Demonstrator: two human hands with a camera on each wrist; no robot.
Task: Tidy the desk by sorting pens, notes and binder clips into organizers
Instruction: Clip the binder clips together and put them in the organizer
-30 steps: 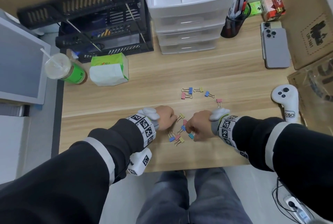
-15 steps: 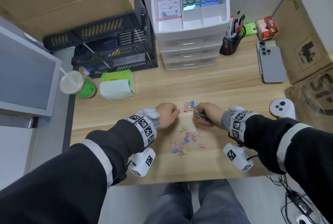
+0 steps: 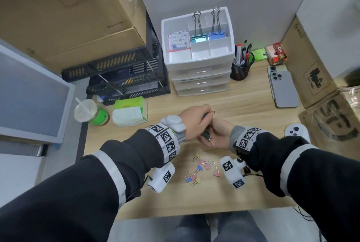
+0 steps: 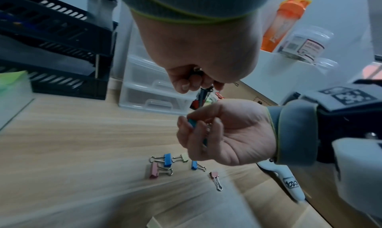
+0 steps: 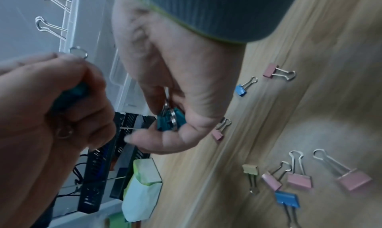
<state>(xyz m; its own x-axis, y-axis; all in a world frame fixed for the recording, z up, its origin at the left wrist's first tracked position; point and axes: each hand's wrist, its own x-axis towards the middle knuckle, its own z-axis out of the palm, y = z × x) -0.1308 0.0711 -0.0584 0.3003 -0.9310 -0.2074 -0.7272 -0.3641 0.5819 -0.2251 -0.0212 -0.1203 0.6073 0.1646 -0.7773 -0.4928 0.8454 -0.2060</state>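
Above the desk's middle, my two hands meet. My left hand (image 3: 204,117) is a fist that grips teal binder clips (image 5: 75,91), with a wire loop poking out past the knuckles. My right hand (image 3: 208,136), palm up just right of it, curls its fingers round more teal binder clips (image 5: 170,120). Several small pink, blue and yellow loose clips (image 3: 200,169) lie on the desk below the hands. At the back stands the white drawer organizer (image 3: 198,66); its top tray holds a note pad (image 3: 178,41) and two large clips. The pen cup (image 3: 240,69) is right of it.
A tissue pack (image 3: 130,114) and a lidded drink cup (image 3: 90,113) sit at the left, with black file trays (image 3: 120,78) behind them. A phone (image 3: 283,89), a white controller (image 3: 296,132) and cardboard boxes (image 3: 311,74) line the right side.
Both hands have lifted off the desk and come together, each with clips in it. The right hand first reached to the farther clips. The head view has tilted up toward the organizer.
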